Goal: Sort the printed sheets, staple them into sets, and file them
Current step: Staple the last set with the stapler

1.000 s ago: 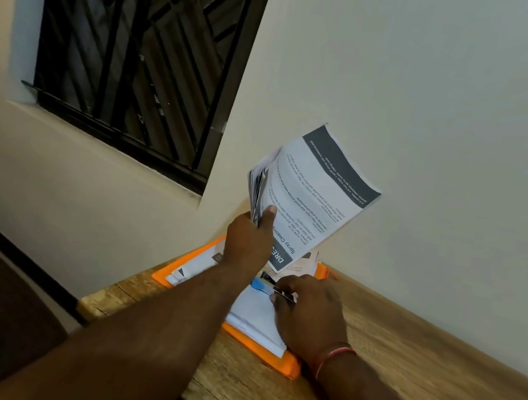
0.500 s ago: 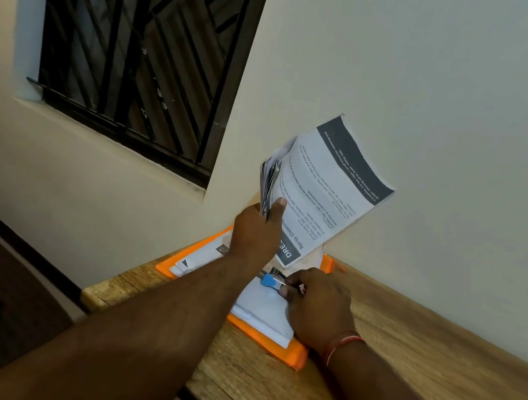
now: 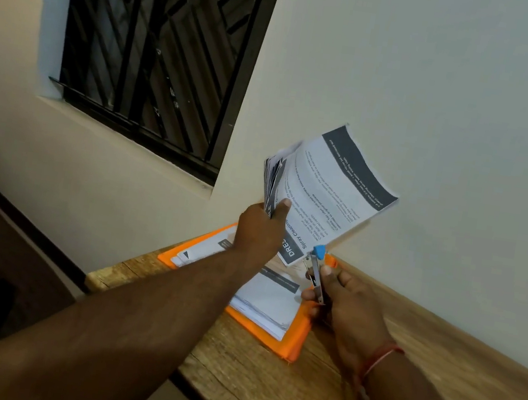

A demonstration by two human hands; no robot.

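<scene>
Orange folder (image 3: 298, 338) on the bench (image 3: 434, 379) has a few sheets (image 3: 269, 303) lying on it, left hand (image 3: 259, 230) fingers pinching a fanned bunch (image 3: 332, 189) up in the air, right hand (image 3: 349, 308) fingers wrapped round a little blue-tipped stapler (image 3: 317, 269) right by its lower corner, so I'd guess stapling's underway and filing's left.

Top sheet (image 3: 332, 189) in my left hand (image 3: 259, 230) reads "DRE" and "Spray Cleanin", upside down; the smaller print's too blurred.
</scene>
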